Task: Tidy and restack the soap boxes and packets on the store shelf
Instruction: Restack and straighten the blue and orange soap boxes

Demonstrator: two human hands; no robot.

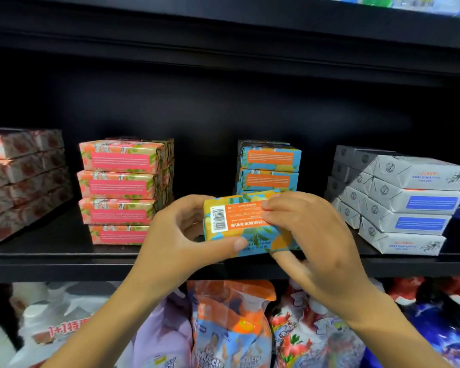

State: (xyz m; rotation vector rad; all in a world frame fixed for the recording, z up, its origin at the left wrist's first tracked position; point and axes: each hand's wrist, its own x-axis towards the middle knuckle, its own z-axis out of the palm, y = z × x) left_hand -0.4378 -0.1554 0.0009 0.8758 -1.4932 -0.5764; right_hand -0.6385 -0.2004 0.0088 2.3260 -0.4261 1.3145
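While hands (175,235) (311,243) grip it, the soap box (246,217) hovers over shelf edge (64,266).

Held item: blue-and-orange soap box (246,224), barcode label facing the camera.
Left hand (175,235): grips the soap box's left end, thumb on its lower face.
Right hand (311,240): grips its right end, fingers curled over the label.
Blue stack (268,166): just behind the soap box.
Pink stack (120,192): to its left.
Grey stack (398,197): to its right.
Pouches (231,322): below it.

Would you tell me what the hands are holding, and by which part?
One blue-and-orange soap box: left hand grips its barcode end, right hand its opposite end.
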